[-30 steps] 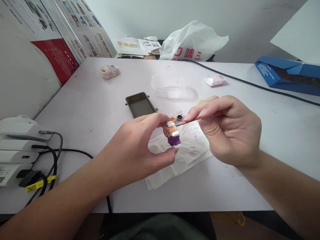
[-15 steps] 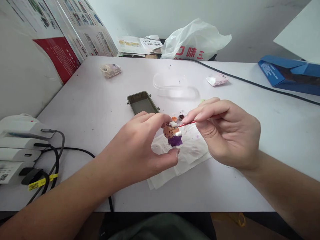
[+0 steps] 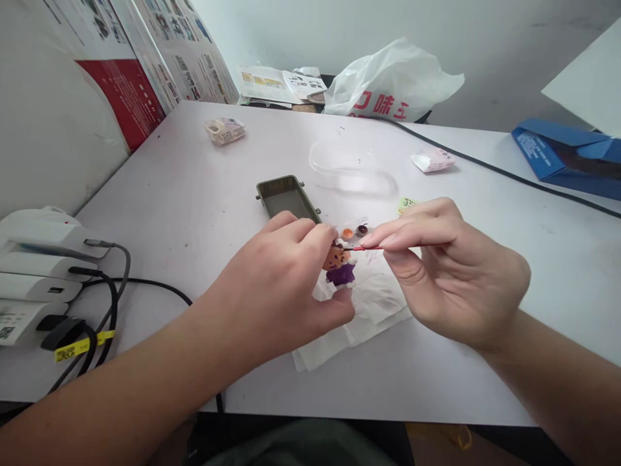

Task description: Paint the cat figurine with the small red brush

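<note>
Between thumb and fingers, my left hand (image 3: 286, 278) grips a small figurine (image 3: 341, 274) with an orange-brown spotted head, white parts and a purple body. My right hand (image 3: 451, 272) pinches a thin red paintbrush (image 3: 371, 248), its dark tip at the figurine's head. Whether the tip touches cannot be made out. Just beyond the figurine sit an orange paint pot (image 3: 348, 233) and a dark brown paint pot (image 3: 361, 230). White tissue (image 3: 378, 304) lies on the table beneath the hands.
An olive-green tray (image 3: 286, 194) stands behind my left hand, with a clear plastic lid (image 3: 349, 171) beyond it. Small packets (image 3: 224, 131) lie farther back. White chargers with cables (image 3: 39, 278) are at left, a blue box (image 3: 557, 155) at right. A black cable (image 3: 466, 157) crosses the back.
The view has shifted slightly. The figurine is turned and more covered by my left fingers. The brush lies more level, and more of a yellow-green label shows behind my right hand.
</note>
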Available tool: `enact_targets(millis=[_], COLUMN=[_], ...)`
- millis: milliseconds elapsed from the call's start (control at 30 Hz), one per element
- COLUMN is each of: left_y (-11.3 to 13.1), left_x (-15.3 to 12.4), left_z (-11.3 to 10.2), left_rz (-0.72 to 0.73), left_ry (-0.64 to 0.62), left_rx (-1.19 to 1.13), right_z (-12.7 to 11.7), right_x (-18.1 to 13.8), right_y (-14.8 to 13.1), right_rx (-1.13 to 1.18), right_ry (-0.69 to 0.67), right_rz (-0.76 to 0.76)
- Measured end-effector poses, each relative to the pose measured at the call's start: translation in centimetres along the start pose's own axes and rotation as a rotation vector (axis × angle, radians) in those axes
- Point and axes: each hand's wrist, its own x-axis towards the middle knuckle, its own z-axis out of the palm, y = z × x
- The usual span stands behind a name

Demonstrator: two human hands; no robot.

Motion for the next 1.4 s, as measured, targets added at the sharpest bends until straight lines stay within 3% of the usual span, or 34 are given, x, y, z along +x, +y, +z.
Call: enact_targets(millis=[167, 567, 1400], left_y=[0.01, 0.20, 0.30], left_x=[-0.13, -0.35, -0.26], left_z=[0.07, 0.02, -0.14], left_rz=[-0.005, 0.070, 0.019], left_ry=[-0.033, 0.012, 0.007], left_rx=[0.113, 0.228, 0.227], right_z=[-0.11, 0.18, -0.05], right_x=[-0.24, 0.29, 0.28], right_y=[0.00, -0.71, -0.62], right_rx=[-0.096, -0.163, -0.158], right_ry=[-0.066, -0.072, -0.056], right_rz=[-0.036, -0.044, -0.054])
